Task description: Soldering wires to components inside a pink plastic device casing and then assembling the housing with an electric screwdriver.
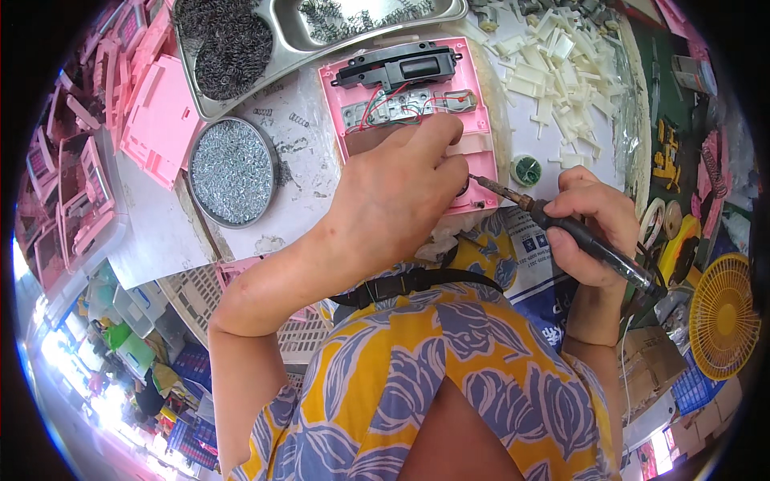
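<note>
A pink plastic housing (475, 76) lies in front of me, with a long black part (405, 68) across its far end. Below that part sits a grey plate (393, 107) with red and green wires running over it. My left hand (393, 196) reaches across the housing's near half, its thumb and fingers pinched together; what they hold is hidden. In my right hand (592, 228) is a black-handled soldering iron (597, 244), held like a pen. Its tip points left, at the housing's near right corner, close to my left fingertips. Whether it touches anything cannot be seen.
A round tin of small screws (233, 172) stands to the left. Behind it, a metal tray (277, 60) holds dark springs. White plastic parts (557, 68) are heaped at the far right, near a small round pot (526, 170). Pink panels (160, 120) are stacked at left.
</note>
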Demonstrator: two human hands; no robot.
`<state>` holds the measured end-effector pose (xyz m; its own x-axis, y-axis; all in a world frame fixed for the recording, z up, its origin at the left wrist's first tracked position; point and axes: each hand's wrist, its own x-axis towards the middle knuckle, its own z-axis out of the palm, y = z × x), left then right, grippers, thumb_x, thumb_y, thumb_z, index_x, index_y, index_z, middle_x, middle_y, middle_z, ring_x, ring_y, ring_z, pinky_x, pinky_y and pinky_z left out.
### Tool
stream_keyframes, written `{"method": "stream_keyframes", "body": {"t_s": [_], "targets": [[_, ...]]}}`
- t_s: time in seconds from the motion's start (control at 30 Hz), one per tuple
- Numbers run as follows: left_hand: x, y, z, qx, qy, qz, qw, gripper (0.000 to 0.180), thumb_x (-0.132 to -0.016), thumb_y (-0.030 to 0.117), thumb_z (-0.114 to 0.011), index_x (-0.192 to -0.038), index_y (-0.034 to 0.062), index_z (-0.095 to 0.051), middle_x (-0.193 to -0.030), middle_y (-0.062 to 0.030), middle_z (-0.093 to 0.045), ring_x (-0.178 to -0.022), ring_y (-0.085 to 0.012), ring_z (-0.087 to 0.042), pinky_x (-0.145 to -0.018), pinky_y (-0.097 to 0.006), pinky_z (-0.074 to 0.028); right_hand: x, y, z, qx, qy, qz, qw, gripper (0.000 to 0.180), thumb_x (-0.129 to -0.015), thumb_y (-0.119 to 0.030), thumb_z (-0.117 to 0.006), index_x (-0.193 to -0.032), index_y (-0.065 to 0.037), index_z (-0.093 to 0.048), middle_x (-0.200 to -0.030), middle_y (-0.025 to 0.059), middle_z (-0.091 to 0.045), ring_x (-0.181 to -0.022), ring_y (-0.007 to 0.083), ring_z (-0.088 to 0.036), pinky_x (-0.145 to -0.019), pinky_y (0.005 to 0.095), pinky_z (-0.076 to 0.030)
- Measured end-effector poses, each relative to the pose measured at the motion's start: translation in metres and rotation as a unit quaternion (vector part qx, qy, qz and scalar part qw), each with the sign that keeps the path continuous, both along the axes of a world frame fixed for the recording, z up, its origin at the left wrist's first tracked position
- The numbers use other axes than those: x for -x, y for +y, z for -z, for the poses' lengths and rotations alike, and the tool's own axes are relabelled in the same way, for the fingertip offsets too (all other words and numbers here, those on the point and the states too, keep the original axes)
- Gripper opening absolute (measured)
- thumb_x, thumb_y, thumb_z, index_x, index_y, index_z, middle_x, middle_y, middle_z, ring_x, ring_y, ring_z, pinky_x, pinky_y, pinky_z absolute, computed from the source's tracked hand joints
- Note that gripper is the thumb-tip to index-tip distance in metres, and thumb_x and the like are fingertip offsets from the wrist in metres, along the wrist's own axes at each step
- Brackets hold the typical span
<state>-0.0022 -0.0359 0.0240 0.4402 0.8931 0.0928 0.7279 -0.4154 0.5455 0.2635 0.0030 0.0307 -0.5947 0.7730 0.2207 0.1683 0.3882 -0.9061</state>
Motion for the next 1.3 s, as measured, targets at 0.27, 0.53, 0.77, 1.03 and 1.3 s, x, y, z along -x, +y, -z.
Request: {"method": "stream_keyframes", "body": {"t_s": [0.27, 0.53, 0.77, 1.03, 1.3], "targets": [[-0.001, -0.001, 0.000, 0.003, 0.018, -0.007, 1.000, 0.023, -0.076, 0.007, -0.075, -0.097, 0.0066, -0.066, -0.112, -0.0088, -0.061, -0.091, -0.0276, -0.067, -0.070, -0.038, -0.056, 0.004, 0.001, -0.002, 0.007, -0.016, -0.009, 1.000, 0.022, -0.071, -0.010, -0.077, -0.091, -0.003, -0.069, -0.066, 0.0026, -0.059, -0.058, 0.0189, -0.049, -0.059, 0.0320, -0.041], [0.000, -0.004, 0.001, -0.011, 0.022, -0.005, 1.000, 0.024, -0.075, 0.007, -0.075, -0.097, 0.0069, -0.066, -0.112, -0.0090, -0.061, -0.090, -0.0285, -0.067, -0.070, -0.039, -0.056, -0.019, -0.002, -0.006, 0.041, 0.003, 0.041, 0.998, 0.024, -0.075, -0.011, -0.076, -0.094, 0.001, -0.067, -0.069, 0.0062, -0.060, -0.065, 0.0158, -0.052, -0.064, 0.0324, -0.042], [-0.001, 0.000, 0.004, -0.047, -0.003, 0.016, 0.999, 0.012, -0.077, 0.008, -0.064, -0.088, 0.0051, -0.061, -0.104, -0.0114, -0.058, -0.090, -0.0284, -0.063, -0.070, -0.039, -0.054, -0.172, -0.013, -0.014, 0.055, 0.130, 0.380, 0.914, 0.024, -0.092, -0.005, -0.065, -0.114, 0.001, -0.057, -0.093, 0.0070, -0.063, -0.079, 0.0101, -0.060, -0.076, 0.0213, -0.047], [-0.010, 0.003, 0.000, -0.067, 0.002, -0.004, 0.998, 0.023, -0.073, 0.000, -0.077, -0.093, 0.0054, -0.068, -0.104, -0.0094, -0.064, -0.083, -0.0280, -0.067, -0.069, -0.037, -0.056, -0.235, -0.012, -0.038, -0.057, 0.137, 0.619, 0.771, 0.008, -0.093, -0.005, -0.066, -0.100, -0.002, -0.065, -0.083, 0.0051, -0.065, -0.059, 0.0071, -0.052, -0.075, 0.0259, -0.055], [-0.014, 0.003, 0.003, -0.073, -0.012, -0.017, 0.997, 0.023, -0.074, -0.001, -0.077, -0.094, 0.0041, -0.068, -0.104, -0.0104, -0.064, -0.083, -0.0284, -0.068, -0.071, -0.037, -0.056, -0.264, 0.040, -0.026, -0.144, 0.134, 0.679, 0.708, 0.005, -0.089, -0.005, -0.069, -0.088, -0.005, -0.064, -0.080, 0.0003, -0.062, -0.063, 0.0091, -0.054, -0.058, 0.0223, -0.045]]}}
